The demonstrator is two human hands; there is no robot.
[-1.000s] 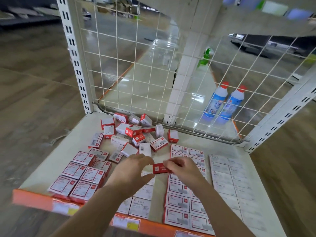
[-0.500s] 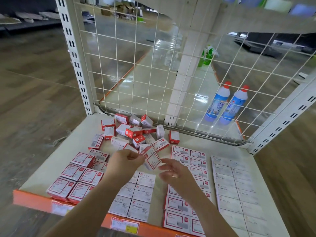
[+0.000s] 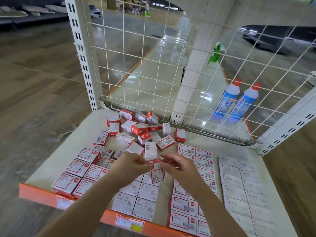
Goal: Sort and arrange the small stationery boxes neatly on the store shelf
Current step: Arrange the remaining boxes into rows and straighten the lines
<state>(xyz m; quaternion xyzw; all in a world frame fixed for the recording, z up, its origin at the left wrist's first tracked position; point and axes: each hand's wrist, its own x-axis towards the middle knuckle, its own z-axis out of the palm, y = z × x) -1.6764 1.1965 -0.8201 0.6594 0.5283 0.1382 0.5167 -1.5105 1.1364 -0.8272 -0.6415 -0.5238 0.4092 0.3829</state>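
Observation:
A small red-and-white stationery box (image 3: 157, 175) hangs above the shelf (image 3: 196, 136), over the column of white paper-clip boxes (image 3: 136, 198). My left hand (image 3: 131, 165) pinches its left top corner with curled fingers. My right hand (image 3: 178, 166) pinches its right end with fingertips and thumb. Loose boxes lie in a jumbled pile (image 3: 136, 130) at the back of the shelf. Flat rows fill the front: red-bordered boxes (image 3: 82, 170) at the left, more red-bordered boxes (image 3: 186, 202) right of centre, white staples boxes (image 3: 242, 189) at the right.
A white wire mesh (image 3: 153, 65) closes the back of the shelf between slotted uprights (image 3: 82, 57). Behind it stand two blue bottles (image 3: 225, 101) and a green spray bottle (image 3: 215, 53). An orange strip (image 3: 39, 194) with price labels edges the shelf front.
Half a second ago my left hand alone held the box up while my right hand was open beside it. Now both hands pinch the box, lower over the paper-clip column.

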